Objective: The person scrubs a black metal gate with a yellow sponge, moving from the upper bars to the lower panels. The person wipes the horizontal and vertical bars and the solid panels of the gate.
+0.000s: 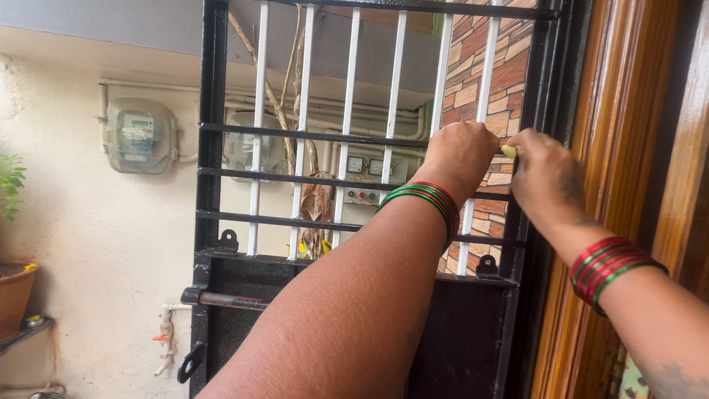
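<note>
A black metal grille gate [214, 185] with white vertical bars stands in front of me. My left hand [459, 157] is closed around a white bar near the gate's right side. My right hand [545, 177] is beside it at the gate's right frame, pinching a small pale yellow thing [509, 151] between its fingers; what that thing is I cannot tell. Both wrists wear red and green bangles.
A wooden door frame [620, 148] rises at the right. Behind the gate are a brick-patterned wall [491, 81], electric meters [139, 134] on a cream wall, pipes and a dry vine. A potted plant [13, 288] stands at far left. A sliding bolt [221, 300] sits low on the gate.
</note>
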